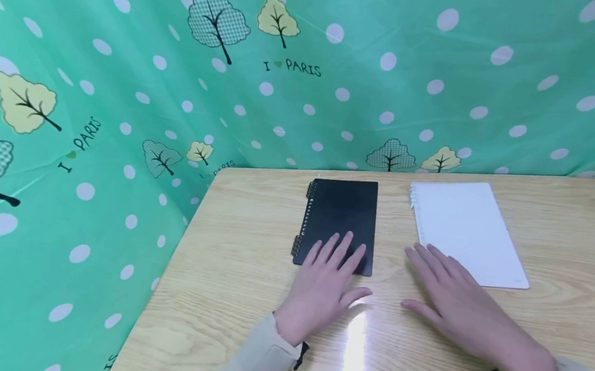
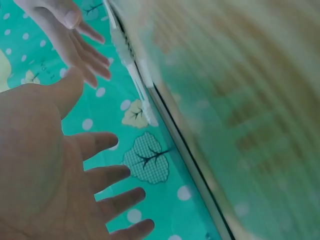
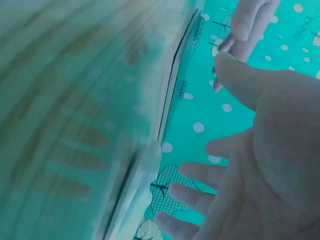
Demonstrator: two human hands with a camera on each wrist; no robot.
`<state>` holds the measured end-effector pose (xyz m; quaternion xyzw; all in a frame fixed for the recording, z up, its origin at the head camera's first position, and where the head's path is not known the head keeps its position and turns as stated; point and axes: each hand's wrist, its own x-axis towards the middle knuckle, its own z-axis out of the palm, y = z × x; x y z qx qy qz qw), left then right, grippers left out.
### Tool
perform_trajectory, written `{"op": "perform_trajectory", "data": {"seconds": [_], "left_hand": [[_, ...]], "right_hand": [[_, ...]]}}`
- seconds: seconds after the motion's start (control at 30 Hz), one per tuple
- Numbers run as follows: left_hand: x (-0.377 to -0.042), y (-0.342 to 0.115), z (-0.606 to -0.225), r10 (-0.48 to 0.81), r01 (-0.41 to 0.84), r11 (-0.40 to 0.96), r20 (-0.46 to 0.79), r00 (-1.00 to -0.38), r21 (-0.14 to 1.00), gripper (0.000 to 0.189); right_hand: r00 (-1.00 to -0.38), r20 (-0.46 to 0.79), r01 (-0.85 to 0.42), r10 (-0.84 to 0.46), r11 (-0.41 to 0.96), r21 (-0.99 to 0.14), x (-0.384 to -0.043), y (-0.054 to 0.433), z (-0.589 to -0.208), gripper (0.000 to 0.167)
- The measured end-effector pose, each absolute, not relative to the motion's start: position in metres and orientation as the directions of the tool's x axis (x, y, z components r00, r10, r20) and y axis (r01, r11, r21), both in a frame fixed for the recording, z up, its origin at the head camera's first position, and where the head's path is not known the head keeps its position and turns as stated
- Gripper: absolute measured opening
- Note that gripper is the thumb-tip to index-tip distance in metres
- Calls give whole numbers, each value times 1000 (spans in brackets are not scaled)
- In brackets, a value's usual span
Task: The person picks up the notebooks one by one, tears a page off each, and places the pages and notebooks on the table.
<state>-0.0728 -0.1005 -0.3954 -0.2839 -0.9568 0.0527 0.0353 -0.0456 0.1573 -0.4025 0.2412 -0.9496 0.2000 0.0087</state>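
Note:
In the head view, a black ring-bound notebook (image 1: 343, 211) lies closed on the table, its binder rings along the left edge. To its right lies a white pad of paper (image 1: 463, 225) with white rings at its upper left edge. My left hand (image 1: 319, 292) is over the lower part of the notebook, palm down, fingers straight and spread. My right hand (image 1: 460, 311) hovers by the pad's lower left corner, fingers extended. Both wrist views show a gap between each palm and the tabletop. Neither hand holds anything.
The wooden table (image 1: 223, 286) has a glossy surface that reflects a bright light strip in front. A green curtain (image 1: 306, 91) with white dots and printed trees hangs behind the table and along its left side.

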Motion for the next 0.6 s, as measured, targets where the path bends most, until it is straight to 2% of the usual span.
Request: {"op": "perform_trajectory", "data": {"seconds": [0.13, 0.3, 0.6], "left_hand": [[-77, -105, -391, 542, 532, 837, 58, -839, -127, 77], [-83, -111, -386, 543, 529, 837, 88, -835, -139, 75], [-101, -122, -382, 532, 526, 847, 88, -842, -77, 67]], "right_hand": [[-865, 131, -497, -485, 787, -366, -49, 147, -402, 79], [-855, 90, -506, -510, 787, -353, -58, 133, -398, 77], [-821, 83, -558, -565, 761, -331, -80, 97, -397, 69]]}}
